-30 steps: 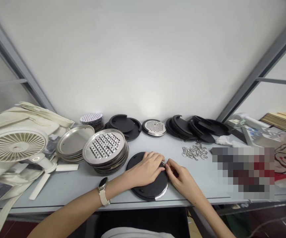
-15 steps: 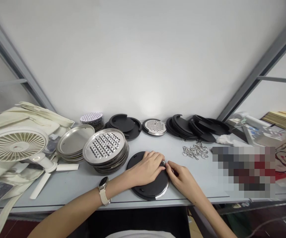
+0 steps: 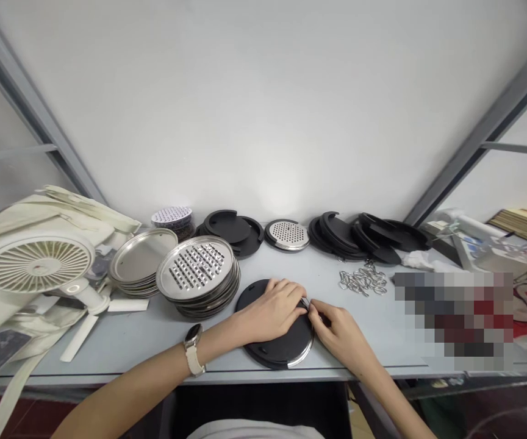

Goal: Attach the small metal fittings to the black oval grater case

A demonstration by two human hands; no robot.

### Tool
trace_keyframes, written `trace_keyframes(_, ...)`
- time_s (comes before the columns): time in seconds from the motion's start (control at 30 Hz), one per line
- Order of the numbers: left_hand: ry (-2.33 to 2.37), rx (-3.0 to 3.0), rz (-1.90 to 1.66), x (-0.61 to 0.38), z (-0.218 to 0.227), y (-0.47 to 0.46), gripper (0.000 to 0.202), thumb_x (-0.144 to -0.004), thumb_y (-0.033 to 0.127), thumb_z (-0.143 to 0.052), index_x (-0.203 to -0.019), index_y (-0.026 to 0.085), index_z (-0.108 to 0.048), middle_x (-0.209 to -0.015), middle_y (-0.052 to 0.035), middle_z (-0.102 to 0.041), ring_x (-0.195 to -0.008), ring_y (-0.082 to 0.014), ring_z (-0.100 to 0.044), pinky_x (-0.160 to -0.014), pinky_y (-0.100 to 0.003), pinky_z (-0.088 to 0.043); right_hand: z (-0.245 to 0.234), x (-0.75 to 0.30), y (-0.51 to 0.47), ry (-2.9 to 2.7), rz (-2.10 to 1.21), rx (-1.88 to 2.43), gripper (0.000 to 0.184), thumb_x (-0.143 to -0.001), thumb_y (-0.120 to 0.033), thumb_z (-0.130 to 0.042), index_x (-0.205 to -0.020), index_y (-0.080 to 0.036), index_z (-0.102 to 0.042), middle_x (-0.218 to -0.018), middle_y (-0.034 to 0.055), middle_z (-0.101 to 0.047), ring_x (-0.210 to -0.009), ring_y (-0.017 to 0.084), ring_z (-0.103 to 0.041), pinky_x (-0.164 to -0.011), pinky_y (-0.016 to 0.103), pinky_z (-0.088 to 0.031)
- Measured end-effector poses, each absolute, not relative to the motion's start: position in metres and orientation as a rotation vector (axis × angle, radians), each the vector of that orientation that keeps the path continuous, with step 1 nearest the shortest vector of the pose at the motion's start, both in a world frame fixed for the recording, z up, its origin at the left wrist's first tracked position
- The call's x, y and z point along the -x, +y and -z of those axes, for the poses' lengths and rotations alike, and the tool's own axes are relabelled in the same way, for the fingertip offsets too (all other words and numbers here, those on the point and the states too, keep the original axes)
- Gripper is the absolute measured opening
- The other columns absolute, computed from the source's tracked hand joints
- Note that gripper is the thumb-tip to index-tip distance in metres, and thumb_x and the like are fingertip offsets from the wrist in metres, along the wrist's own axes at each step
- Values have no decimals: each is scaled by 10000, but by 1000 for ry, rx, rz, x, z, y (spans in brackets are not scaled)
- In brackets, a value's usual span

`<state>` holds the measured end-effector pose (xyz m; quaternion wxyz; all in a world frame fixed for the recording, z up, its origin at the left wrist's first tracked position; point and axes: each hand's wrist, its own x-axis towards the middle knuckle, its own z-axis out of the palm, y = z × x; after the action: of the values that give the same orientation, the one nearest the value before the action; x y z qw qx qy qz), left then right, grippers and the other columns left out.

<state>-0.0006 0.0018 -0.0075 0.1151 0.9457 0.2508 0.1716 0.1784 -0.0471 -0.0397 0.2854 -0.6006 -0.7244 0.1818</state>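
A round black disc with a steel rim [image 3: 282, 350] lies flat on the table in front of me. My left hand [image 3: 271, 310] rests on top of it and holds it, fingertips reaching its far right edge. My right hand [image 3: 338, 330] sits at the disc's right edge, pinching a small metal ring [image 3: 306, 302] against it. The fingers of both hands nearly meet there. Much of the ring is hidden by my fingers.
On the grey table [image 3: 385, 347], stacked steel graters [image 3: 198, 277] and plain steel plates [image 3: 142, 256] stand left of the disc. Loose metal rings [image 3: 363, 280] lie to the right. Black discs [image 3: 350, 238] line the wall. A white fan [image 3: 37, 263] and canvas bag [image 3: 39, 213] sit far left.
The whole view has shifted slightly to the right. My hands stay at the disc's edge, and my right fingers have moved a little closer around the small ring.
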Motion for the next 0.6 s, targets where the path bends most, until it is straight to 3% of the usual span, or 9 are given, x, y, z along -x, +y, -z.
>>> trace_keyframes(0.17, 725, -2806, -482, 1, 6, 1, 188, -979, 224, -372, -1129, 158, -464, -1104, -91, -582, -1052, -216, -514, -941, -367, -362, 41, -180, -45, -1925, -540, 1622, 340, -904, -325, -382, -588, -211, -327, -511, -52, -349, -486, 114, -335, -505, 239, -243)
trace_keyframes(0.4, 715, -2797, -481, 0, 5, 0, 162, -975, 209, -368, -1088, 156, -471, -1064, -85, -576, -1013, -215, -522, -916, -359, -380, 41, -179, -47, -1911, -543, 1622, 330, -900, -337, -399, -606, -216, -311, -526, -59, -346, -496, 112, -333, -508, 234, -253)
trace_keyframes(0.6, 713, -2819, -550, 2, 4, 0, 187, -958, 208, -397, -1125, 157, -466, -1249, -126, -509, -1173, -240, -463, -987, -391, -369, 42, -180, -47, -1923, -558, 1557, 262, -912, -312, -404, -672, -226, -342, -561, -67, -366, -511, 119, -372, -520, 223, -288)
